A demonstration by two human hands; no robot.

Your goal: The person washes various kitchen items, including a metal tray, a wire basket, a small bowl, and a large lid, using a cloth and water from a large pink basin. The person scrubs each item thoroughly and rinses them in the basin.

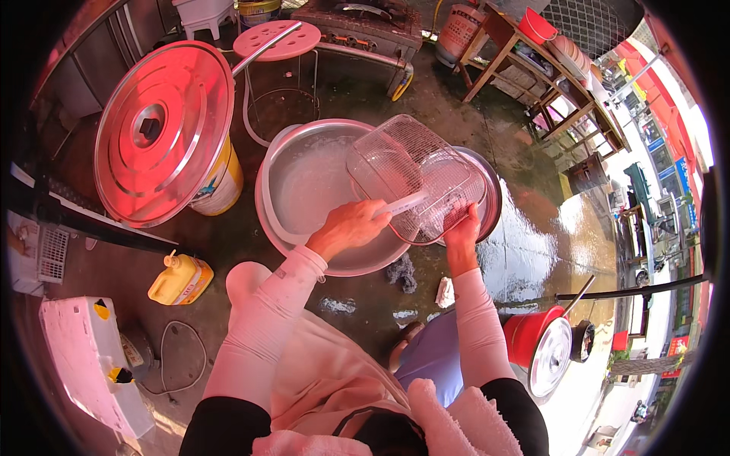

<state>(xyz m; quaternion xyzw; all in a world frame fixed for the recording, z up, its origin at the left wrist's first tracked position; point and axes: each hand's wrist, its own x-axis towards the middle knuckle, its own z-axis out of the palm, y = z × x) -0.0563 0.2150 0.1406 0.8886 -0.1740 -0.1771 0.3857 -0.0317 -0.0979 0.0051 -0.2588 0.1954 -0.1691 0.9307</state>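
Note:
A wire mesh basket (399, 154) is held tilted above the right part of a wide metal basin (308, 171). My right hand (463, 231) grips the near right rim of the basket. In my left hand (353, 225) is the handle of a pale brush (406, 203), reaching into the basket; its head is hard to make out against the mesh. Cloudy water seems to stand in the wide basin. Partly beneath the basket, a smaller metal basin (494, 196) stands at the right.
A large metal lid (188, 137) rests on a yellow bucket (228, 188) at the left. Beyond the basin are a round stool (285, 41) and a gas stove (365, 31). A yellow jug (181, 279) and a lidded red bucket (524, 336) stand nearer. The floor (513, 256) is wet.

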